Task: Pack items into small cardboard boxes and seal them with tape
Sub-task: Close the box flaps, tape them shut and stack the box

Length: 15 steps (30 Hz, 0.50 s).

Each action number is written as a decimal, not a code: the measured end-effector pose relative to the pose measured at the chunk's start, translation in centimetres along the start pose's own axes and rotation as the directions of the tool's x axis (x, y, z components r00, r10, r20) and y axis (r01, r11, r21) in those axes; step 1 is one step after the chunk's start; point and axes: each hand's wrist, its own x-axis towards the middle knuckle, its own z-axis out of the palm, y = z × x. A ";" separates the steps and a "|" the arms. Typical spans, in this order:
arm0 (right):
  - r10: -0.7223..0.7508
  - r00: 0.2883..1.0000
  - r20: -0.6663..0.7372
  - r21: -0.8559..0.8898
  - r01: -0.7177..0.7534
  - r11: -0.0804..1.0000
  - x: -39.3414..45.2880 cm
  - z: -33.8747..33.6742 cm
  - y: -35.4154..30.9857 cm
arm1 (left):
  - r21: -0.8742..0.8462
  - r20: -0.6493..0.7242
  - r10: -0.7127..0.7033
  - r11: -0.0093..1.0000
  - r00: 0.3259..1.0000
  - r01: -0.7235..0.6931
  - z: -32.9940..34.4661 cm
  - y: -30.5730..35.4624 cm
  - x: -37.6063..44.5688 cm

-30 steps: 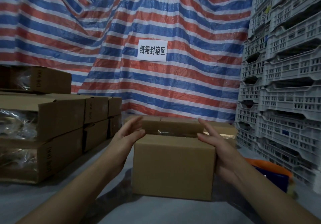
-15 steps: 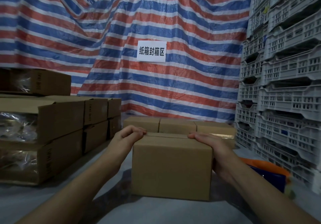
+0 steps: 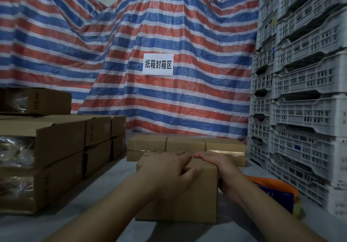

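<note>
Crinkled striped tarp (image 3: pixel 169 101), both hands flat on plain cardboard box (image 3: pixel 197 200)

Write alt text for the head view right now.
Both hands, left hand and right hand, press flat on the closed top of a small cardboard box on a grey surface. Behind it: more boxes, a striped tarp, stacked white crates.

- A red, white and blue striped tarp (image 3: pixel 169 35) hangs from 9 to 1 o'clock.
- A white paper sign (image 3: pixel 158 64) with black characters is fixed to it.
- Grey plastic crates (image 3: pixel 304 84) stand stacked at 3 o'clock.
- An orange and blue object (image 3: pixel 277 193) lies near 4 o'clock.
</note>
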 end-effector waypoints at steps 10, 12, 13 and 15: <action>-0.382 0.916 -0.121 -0.836 0.113 0.537 -0.9 -6.2 -2.3 | 0.016 -0.017 -0.003 1.000 1.000 0.003 0.7 -0.8 0.2; -0.406 0.909 -0.090 -0.983 -0.015 0.184 -2.0 -8.3 -1.8 | 0.025 -0.007 -0.004 1.000 1.000 0.004 0.6 -0.8 0.3; -0.392 0.913 -0.115 -0.992 -0.085 0.093 -2.4 -9.1 -1.2 | 0.024 -0.004 -0.001 1.000 1.000 0.001 0.5 -0.8 0.4; -0.331 0.927 -0.175 -0.981 -0.194 -0.027 -2.9 -10.2 0.1 | 0.016 -0.007 0.005 1.000 1.000 -0.005 0.5 -0.7 0.4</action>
